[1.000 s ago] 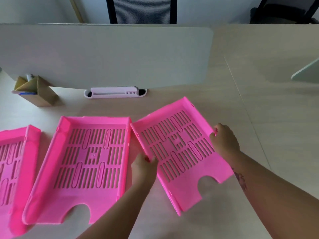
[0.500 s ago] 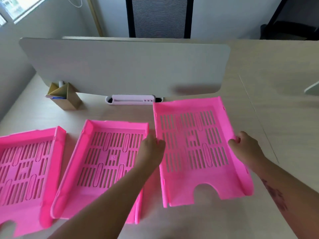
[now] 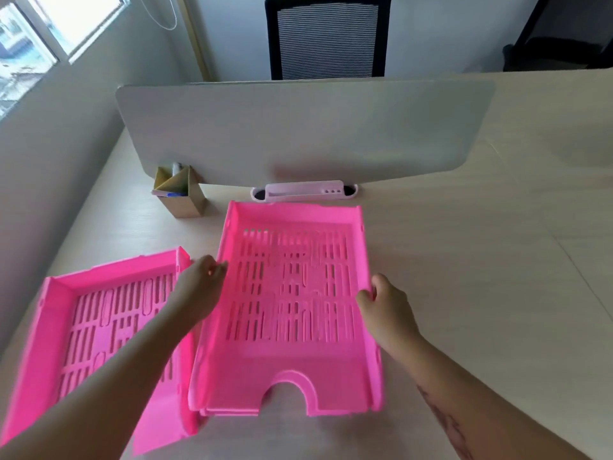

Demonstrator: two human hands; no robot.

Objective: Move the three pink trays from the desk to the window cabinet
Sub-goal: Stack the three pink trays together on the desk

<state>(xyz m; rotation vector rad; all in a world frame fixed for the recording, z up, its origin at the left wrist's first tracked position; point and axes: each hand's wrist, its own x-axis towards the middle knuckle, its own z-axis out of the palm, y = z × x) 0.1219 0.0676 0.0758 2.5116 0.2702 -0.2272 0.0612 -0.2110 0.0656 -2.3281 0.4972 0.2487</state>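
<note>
A slotted pink tray [image 3: 292,210] is in front of me on the pale desk [image 3: 464,293]. It lies stacked on a second pink tray, of which only the front lip [image 3: 232,412] peeks out below. My left hand [image 3: 202,280] grips the top tray's left wall. My right hand [image 3: 381,300] grips its right wall. A third pink tray [image 3: 109,273] lies flat to the left, partly under my left forearm.
A grey divider panel [image 3: 298,134] stands across the desk behind the trays. In front of it are a white cable port [image 3: 303,190] and a cardboard pen holder [image 3: 180,194]. A black chair [image 3: 326,38] stands beyond, with a window [image 3: 39,38] at upper left.
Both hands have swung the right-hand tray square and carried it left, over the middle tray, which it now covers. My view has turned left and up, toward the window.
</note>
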